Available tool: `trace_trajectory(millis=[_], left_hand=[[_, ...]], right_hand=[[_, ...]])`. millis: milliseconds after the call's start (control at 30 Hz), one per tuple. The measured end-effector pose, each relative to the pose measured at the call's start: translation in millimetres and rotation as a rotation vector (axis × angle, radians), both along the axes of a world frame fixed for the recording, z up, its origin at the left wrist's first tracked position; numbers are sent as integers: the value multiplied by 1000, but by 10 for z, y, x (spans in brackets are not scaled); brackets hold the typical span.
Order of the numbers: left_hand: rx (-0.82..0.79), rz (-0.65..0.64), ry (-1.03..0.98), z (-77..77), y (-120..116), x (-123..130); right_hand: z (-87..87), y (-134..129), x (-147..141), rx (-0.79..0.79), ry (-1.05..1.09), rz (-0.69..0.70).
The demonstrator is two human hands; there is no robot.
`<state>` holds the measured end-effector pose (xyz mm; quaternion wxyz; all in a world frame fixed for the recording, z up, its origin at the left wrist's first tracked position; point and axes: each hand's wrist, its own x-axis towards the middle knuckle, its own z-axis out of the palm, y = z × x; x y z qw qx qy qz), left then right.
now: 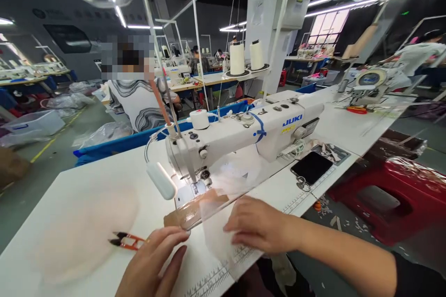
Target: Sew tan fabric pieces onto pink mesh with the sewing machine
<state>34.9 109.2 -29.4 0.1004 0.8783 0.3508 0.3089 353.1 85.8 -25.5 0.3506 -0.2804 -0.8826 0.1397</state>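
My right hand (259,225) has its fingers bent and closed on the edge of a sheer white fabric piece (214,229) in front of the sewing machine (240,137). To its left, my left hand (155,260) lies low over the table, fingers stretched forward and thumb apart. Orange-handled thread snips (127,240) stick out leftward from behind its knuckles; whether the hand touches them I cannot tell. A brown, shiny taped strip (193,209) lies before the needle area. Farther left a pale, thin fabric piece (87,227) is spread on the table, looking blurred.
A black phone (311,168) with a ring lies right of the machine. The lamp (160,181) hangs beside the needle. Thread cones (237,59) stand behind. A red stool (390,199) is at the right. Another person (135,97) sits ahead, back turned.
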Motion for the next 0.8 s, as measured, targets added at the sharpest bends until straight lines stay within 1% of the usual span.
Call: trace_trajectory(millis=[67,133,167,233,300,367,467,533,600,633,700,733,767,800], left_hand=[[-21,-1,1,47,8,115],[-48,-10,20,78,25,196],[-61,-13,28,86,33,231],[-88,-9,47,86,42,299],[-121,-1,69,71,43,367],[-176,-3,96,48,38,426],[-287,-10,120,28,31,477],[-372,-11,112,42,33,485],[-486,6,76,80,46,483],[-571,23,40,102,57,483],[-818,54,-80,140,87,493],[-959,63,-162,152,103,505],[-1081,69,-248,158,118,520],[-1169,74,-324,159,132,537]], right_hand=[[18,-3,41,-48,94,-161],[-1,39,93,-59,108,-282],[-24,62,105,-57,84,-304],[-83,94,81,-66,2,-301],[-147,111,-1,-108,-94,-304],[-199,131,-110,-156,-194,-345],[-228,185,-240,-205,-299,-416],[-211,220,-277,-221,-285,-420],[-170,229,-291,-207,-213,-396],[-142,219,-299,-191,-171,-387],[-78,173,-328,-159,-78,-350],[-46,140,-352,-152,-32,-298],[-16,106,-379,-158,8,-217],[7,76,-407,-174,41,-121]])
